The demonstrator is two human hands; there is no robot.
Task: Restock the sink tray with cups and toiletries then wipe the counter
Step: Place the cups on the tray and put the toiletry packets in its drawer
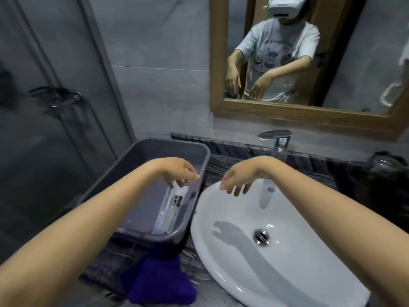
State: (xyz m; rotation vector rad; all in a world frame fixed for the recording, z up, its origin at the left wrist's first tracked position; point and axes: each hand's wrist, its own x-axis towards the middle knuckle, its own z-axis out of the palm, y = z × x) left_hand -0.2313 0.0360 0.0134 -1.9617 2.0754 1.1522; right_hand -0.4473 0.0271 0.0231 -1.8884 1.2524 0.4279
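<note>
Dark counter; grey tray holds clear-wrapped toiletries.

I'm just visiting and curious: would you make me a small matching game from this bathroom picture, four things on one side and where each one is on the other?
Things:
1. grey tub
2. blue cloth
3. faucet
4. right hand

Places:
A. hanging over the counter's front edge
B. above the white sink's rim
C. on the counter left of the sink
D. behind the sink, under the mirror

Pairs: 1-C, 2-A, 3-D, 4-B
</note>
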